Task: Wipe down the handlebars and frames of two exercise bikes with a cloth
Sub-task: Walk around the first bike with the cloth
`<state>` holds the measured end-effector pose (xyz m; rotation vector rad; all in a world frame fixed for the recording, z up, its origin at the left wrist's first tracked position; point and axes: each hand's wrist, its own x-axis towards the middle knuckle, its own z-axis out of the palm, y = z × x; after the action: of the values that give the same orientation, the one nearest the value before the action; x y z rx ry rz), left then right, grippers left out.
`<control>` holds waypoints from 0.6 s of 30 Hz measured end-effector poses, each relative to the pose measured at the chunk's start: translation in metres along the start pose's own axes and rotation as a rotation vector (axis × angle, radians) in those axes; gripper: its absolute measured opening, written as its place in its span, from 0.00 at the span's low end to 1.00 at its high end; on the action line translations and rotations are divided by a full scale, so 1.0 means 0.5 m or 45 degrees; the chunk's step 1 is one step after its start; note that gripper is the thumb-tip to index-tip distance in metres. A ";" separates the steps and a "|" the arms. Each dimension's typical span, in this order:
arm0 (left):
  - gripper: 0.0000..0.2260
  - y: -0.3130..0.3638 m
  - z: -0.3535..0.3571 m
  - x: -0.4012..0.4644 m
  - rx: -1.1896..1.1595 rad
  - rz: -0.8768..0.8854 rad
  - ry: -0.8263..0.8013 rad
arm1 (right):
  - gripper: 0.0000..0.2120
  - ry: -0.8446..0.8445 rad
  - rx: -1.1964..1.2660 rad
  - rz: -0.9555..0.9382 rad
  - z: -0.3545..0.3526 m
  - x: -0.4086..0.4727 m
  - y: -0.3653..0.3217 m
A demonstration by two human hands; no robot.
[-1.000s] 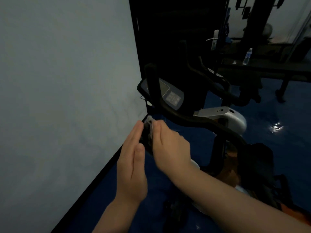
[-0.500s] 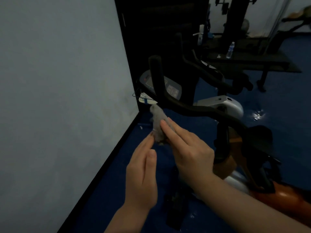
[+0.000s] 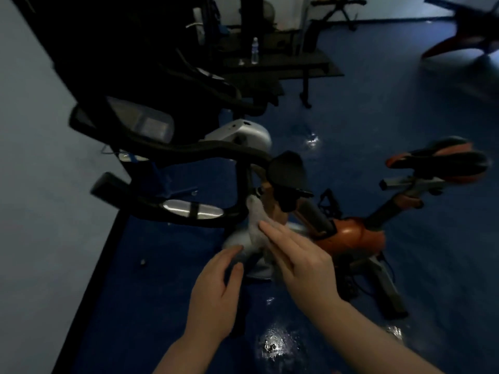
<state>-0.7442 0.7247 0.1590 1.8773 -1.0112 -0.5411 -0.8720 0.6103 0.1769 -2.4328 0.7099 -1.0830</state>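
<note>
An orange exercise bike (image 3: 351, 236) stands below me, with black handlebars (image 3: 194, 152) and a black-and-orange saddle (image 3: 442, 160). A pale grey cloth (image 3: 255, 220) hangs against the bike's upright frame under the handlebar stem. My right hand (image 3: 299, 263) presses flat on the cloth, fingers extended. To the left of it is my left hand (image 3: 216, 290), fingers straight and touching the cloth's lower edge. A second bike with a silver housing (image 3: 243, 133) and a console (image 3: 145, 122) stands behind the first.
A pale wall (image 3: 40, 184) runs close along the left. The floor is blue and glossy (image 3: 405, 103). A dark bench with a water bottle (image 3: 254, 54) stands at the back, and other gym equipment (image 3: 464, 28) sits at the far right.
The view has tilted down and right. Both hands and the cloth have moved from the left handlebar end down to the frame under the handlebar stem.
</note>
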 end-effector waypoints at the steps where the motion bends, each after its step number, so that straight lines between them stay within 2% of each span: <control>1: 0.13 0.008 0.018 0.004 0.033 0.028 -0.050 | 0.18 -0.015 0.034 0.102 -0.015 -0.021 0.020; 7: 0.13 0.060 0.162 0.030 0.130 0.045 -0.233 | 0.18 -0.064 -0.060 0.559 -0.140 -0.136 0.154; 11: 0.14 0.109 0.305 0.039 0.188 0.113 -0.419 | 0.17 -0.089 -0.174 0.790 -0.239 -0.215 0.249; 18: 0.10 0.173 0.580 0.039 0.182 0.180 -0.623 | 0.14 -0.123 -0.274 1.225 -0.409 -0.380 0.406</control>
<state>-0.9743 0.5389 0.0925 1.8169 -1.5221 -0.8885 -1.1965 0.5311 0.0900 -1.8426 1.7611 -0.4978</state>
